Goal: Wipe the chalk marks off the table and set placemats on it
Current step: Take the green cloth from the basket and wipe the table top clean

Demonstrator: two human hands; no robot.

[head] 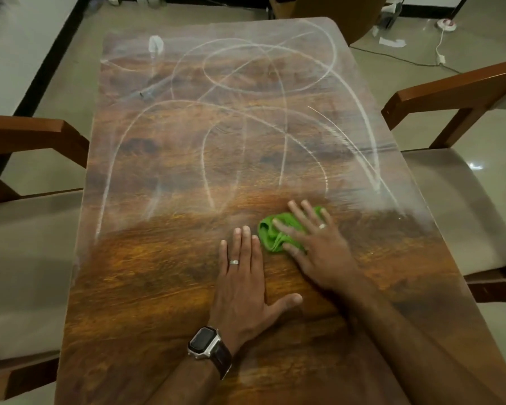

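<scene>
Green cloth (270, 233) lies bunched on the wooden desk (164, 287), near its right-of-centre part, directly under the right hand (319, 249). Right grip: fingers spread and straight, palm pressing the cloth flat to the desk; not curled round it, so released rather than grasping. Cloth shows at the left of the palm and between the fingers, with a small green edge past the fingertips; the part beneath the palm is hidden. Left hand (243, 285) rests flat on the bare wood just beside the cloth on its left side, fingers together and pointing away from the person, thumb stretched out to the right; left grip released, holding nothing. A ring shows on each hand; a watch (206, 343) sits on the left wrist. Right forearm runs in from the lower right corner and is cut off by the frame edge. Chalk marks (246, 118), white loops and arcs, cover the far and middle desk; the near strip around the hands shows plain wood grain. A hazy white smear lies near the desk's right edge, just beyond the right hand; edges soft, hard to make out. A small whitish object (156, 45) sits at the far left of the desk; cannot tell what it is. Chairs (462, 92) stand at both long sides, partly cut off.
</scene>
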